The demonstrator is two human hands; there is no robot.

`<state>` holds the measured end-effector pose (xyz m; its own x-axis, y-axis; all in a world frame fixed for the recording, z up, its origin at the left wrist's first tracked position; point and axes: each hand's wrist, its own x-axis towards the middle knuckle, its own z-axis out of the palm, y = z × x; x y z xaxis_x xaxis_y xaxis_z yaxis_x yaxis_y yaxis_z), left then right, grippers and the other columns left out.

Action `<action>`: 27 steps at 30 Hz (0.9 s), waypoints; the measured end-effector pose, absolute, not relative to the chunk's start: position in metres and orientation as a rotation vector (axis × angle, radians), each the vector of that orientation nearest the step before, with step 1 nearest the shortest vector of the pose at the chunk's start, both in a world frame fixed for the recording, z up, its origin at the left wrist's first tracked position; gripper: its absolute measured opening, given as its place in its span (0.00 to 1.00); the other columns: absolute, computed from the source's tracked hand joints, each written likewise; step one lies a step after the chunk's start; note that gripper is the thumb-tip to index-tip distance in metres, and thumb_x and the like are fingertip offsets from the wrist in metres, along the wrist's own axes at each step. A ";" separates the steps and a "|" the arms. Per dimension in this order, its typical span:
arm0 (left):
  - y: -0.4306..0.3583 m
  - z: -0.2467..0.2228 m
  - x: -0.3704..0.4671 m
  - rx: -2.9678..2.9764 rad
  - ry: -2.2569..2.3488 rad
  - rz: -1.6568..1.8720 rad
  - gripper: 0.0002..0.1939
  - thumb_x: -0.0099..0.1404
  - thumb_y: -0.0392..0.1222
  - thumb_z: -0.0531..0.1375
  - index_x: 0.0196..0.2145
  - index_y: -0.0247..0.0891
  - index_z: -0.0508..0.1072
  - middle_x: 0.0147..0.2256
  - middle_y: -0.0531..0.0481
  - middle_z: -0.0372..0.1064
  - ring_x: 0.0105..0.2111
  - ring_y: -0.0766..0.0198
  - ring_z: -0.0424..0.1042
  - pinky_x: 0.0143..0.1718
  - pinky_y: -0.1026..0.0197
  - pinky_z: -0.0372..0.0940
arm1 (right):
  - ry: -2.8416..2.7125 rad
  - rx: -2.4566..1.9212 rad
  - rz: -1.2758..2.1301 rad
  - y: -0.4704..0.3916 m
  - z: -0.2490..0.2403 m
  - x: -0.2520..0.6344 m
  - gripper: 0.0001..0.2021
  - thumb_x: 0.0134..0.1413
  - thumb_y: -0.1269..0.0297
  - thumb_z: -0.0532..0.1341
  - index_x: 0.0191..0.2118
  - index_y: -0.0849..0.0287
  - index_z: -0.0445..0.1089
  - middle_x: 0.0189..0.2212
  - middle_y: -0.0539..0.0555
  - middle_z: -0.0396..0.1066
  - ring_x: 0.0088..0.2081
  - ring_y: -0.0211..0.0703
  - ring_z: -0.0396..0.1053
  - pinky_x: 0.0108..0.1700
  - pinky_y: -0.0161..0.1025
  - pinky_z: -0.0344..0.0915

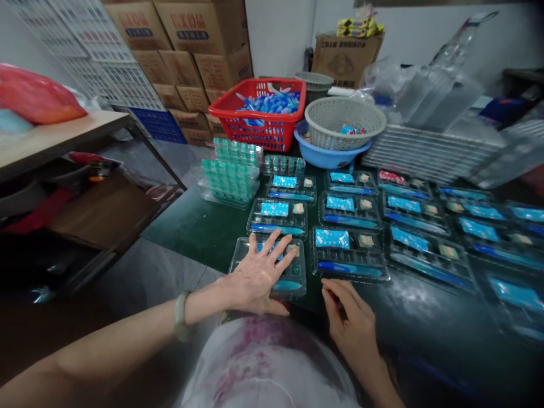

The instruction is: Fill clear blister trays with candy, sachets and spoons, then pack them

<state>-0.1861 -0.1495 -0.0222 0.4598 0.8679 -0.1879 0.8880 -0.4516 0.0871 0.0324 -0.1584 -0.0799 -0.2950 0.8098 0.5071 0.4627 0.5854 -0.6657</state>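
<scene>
My left hand (261,272), a pale bangle on its wrist, lies with fingers spread over the nearest clear plastic tray (238,247), partly covering its blue packet. A light blue pen (287,285) shows below the fingers. My right hand (346,306) is near the table's front edge, just below another tray (317,266), with thumb and fingertips brought together; whether anything small is between them cannot be made out. That tray holds a blue packet (332,238), a small pale item (366,241) and a blue pen (349,268).
Several similar filled trays (419,212) stand in rows to the right. Stacked green-filled trays (229,178) stand at the back left. Behind are a red basket (266,127) of blue pens, a grey colander (329,116) in a blue basin (327,158), and stacked clear trays (437,147).
</scene>
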 end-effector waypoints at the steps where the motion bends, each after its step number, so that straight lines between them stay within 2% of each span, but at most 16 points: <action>1: -0.150 -0.023 -0.187 2.534 1.529 -0.177 0.56 0.46 0.68 0.56 0.63 0.32 0.42 0.63 0.33 0.29 0.60 0.35 0.26 0.48 0.23 0.28 | -1.948 -1.003 0.493 -0.158 -0.081 0.032 0.12 0.54 0.75 0.55 0.44 0.58 0.67 0.36 0.56 0.70 0.37 0.40 0.70 0.38 0.37 0.69; 4: -0.153 -0.023 -0.192 2.542 1.549 -0.132 0.52 0.48 0.63 0.58 0.63 0.36 0.41 0.64 0.34 0.29 0.61 0.37 0.31 0.51 0.26 0.30 | -1.964 -0.956 0.468 -0.156 -0.082 0.030 0.12 0.54 0.75 0.54 0.43 0.59 0.68 0.35 0.56 0.70 0.36 0.41 0.70 0.37 0.37 0.69; 8: -0.167 -0.022 -0.206 2.542 1.581 -0.128 0.54 0.44 0.53 0.64 0.63 0.42 0.42 0.63 0.34 0.34 0.60 0.37 0.38 0.52 0.29 0.34 | -1.983 -0.929 0.474 -0.156 -0.081 0.030 0.13 0.54 0.76 0.55 0.43 0.58 0.67 0.34 0.56 0.70 0.36 0.41 0.70 0.36 0.38 0.70; 13: -0.182 -0.015 -0.263 2.537 1.658 -0.212 0.54 0.41 0.42 0.66 0.63 0.44 0.43 0.63 0.37 0.39 0.60 0.40 0.41 0.55 0.33 0.35 | -2.019 -0.913 0.463 -0.155 -0.075 0.023 0.13 0.53 0.76 0.55 0.43 0.58 0.67 0.34 0.56 0.71 0.34 0.42 0.71 0.35 0.37 0.70; 15: -0.181 -0.013 -0.300 2.526 1.731 -0.163 0.51 0.45 0.43 0.64 0.63 0.45 0.43 0.63 0.39 0.38 0.60 0.41 0.41 0.56 0.35 0.36 | -2.033 -0.898 0.472 -0.153 -0.071 0.016 0.12 0.54 0.75 0.54 0.43 0.58 0.68 0.33 0.55 0.71 0.34 0.41 0.72 0.35 0.36 0.71; 18: -0.172 -0.010 -0.357 2.467 1.754 -0.108 0.48 0.48 0.56 0.63 0.62 0.46 0.45 0.63 0.37 0.39 0.60 0.38 0.41 0.54 0.32 0.39 | -2.066 -0.841 0.482 -0.150 -0.064 0.002 0.11 0.54 0.75 0.54 0.42 0.58 0.68 0.32 0.55 0.71 0.33 0.41 0.72 0.35 0.35 0.71; 20: -0.163 -0.005 -0.383 2.450 1.734 -0.057 0.48 0.47 0.61 0.62 0.62 0.47 0.48 0.62 0.37 0.40 0.60 0.36 0.41 0.52 0.31 0.40 | -2.109 -0.793 0.486 -0.146 -0.059 -0.007 0.11 0.54 0.75 0.54 0.42 0.58 0.68 0.32 0.54 0.71 0.33 0.40 0.72 0.35 0.35 0.70; 23: -0.142 0.009 -0.399 2.481 1.663 0.192 0.43 0.50 0.59 0.62 0.59 0.47 0.53 0.61 0.39 0.45 0.59 0.40 0.44 0.54 0.37 0.45 | -2.189 -0.704 0.491 -0.131 -0.044 -0.020 0.12 0.55 0.74 0.54 0.43 0.57 0.67 0.33 0.53 0.71 0.34 0.39 0.71 0.35 0.35 0.69; 27: -0.097 0.030 -0.396 2.452 1.889 0.894 0.28 0.58 0.51 0.59 0.54 0.43 0.61 0.54 0.42 0.57 0.53 0.51 0.58 0.53 0.48 0.54 | -2.259 -0.595 0.431 -0.081 -0.007 -0.060 0.10 0.56 0.72 0.53 0.42 0.56 0.67 0.34 0.52 0.70 0.35 0.37 0.69 0.37 0.34 0.66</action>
